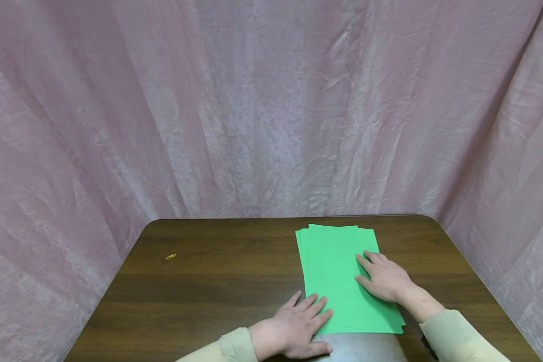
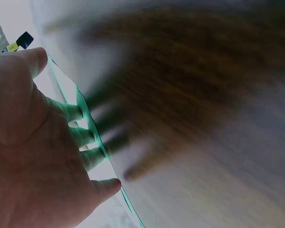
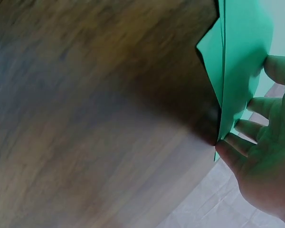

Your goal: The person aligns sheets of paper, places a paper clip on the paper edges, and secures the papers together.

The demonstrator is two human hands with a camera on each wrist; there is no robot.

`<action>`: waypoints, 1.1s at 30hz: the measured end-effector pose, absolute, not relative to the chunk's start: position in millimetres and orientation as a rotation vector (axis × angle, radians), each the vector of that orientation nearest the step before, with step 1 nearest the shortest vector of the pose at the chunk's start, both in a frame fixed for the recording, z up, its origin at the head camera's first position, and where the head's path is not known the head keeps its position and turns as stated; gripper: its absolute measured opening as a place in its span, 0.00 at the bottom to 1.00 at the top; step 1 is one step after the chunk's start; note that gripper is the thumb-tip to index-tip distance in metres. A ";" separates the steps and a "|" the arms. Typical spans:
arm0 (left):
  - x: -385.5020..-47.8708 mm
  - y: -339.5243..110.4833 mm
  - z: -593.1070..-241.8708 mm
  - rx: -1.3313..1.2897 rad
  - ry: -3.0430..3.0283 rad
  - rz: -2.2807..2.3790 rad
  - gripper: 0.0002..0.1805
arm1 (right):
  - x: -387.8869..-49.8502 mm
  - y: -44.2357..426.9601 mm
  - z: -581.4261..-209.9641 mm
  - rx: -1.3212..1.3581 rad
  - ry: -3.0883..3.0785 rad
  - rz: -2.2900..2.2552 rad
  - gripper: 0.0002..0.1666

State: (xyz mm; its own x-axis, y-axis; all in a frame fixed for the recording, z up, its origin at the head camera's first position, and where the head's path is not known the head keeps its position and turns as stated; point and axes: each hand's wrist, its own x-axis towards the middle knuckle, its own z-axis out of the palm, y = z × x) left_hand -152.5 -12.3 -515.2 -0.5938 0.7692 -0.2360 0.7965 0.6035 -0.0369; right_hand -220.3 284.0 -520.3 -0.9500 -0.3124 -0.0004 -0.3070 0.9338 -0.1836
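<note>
Several green sheets (image 1: 339, 271) lie in an uneven stack right of the table's middle, with corners sticking out at the top and lower right. My left hand (image 1: 298, 326) is spread at the stack's lower left corner, fingertips on the paper. In the left wrist view that hand (image 2: 42, 142) has its fingers at the green edge (image 2: 85, 107). Across the right side of the stack rests my right hand (image 1: 384, 279), fingers extended. The right wrist view shows this hand (image 3: 270, 137) with fingertips on the green paper (image 3: 242, 47), one sheet's corner jutting out.
A yellow paper clip (image 1: 171, 256) lies at the left rear of the brown wooden table (image 1: 199, 286). Pinkish curtains (image 1: 262, 110) hang behind the table and at both sides. A small dark and yellow item (image 2: 20, 42) shows beyond the thumb in the left wrist view.
</note>
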 end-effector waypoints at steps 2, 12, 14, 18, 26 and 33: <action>-152.5 -15.5 -515.4 1.303 2.635 -0.193 0.44 | -220.7 281.7 -520.5 -0.486 3.061 -0.283 0.40; -152.1 -31.4 -512.9 1.299 2.631 -0.145 0.43 | -219.2 265.4 -521.4 -0.479 3.064 -0.266 0.39; -152.5 -34.5 -511.2 1.287 2.630 -0.121 0.42 | -218.9 261.7 -522.0 -0.482 3.065 -0.256 0.39; -153.1 -40.7 -508.0 1.279 2.649 -0.095 0.39 | -217.7 253.6 -521.4 -0.487 3.069 -0.249 0.39; -165.4 -46.6 -502.4 1.393 2.686 -0.046 0.31 | -216.0 243.6 -519.5 -0.488 3.071 -0.237 0.38; -193.3 -46.2 -505.9 1.363 2.752 0.004 0.37 | -217.4 239.9 -520.9 -0.471 3.058 -0.228 0.39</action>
State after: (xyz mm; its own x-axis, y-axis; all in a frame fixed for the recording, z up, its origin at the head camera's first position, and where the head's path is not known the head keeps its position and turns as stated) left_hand -193.3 -46.2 -505.9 -0.6043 0.7943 -0.0618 0.7941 0.6068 0.0334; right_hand -217.4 239.9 -520.9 -0.9531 -0.3021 -0.0164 -0.2963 0.9431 -0.1510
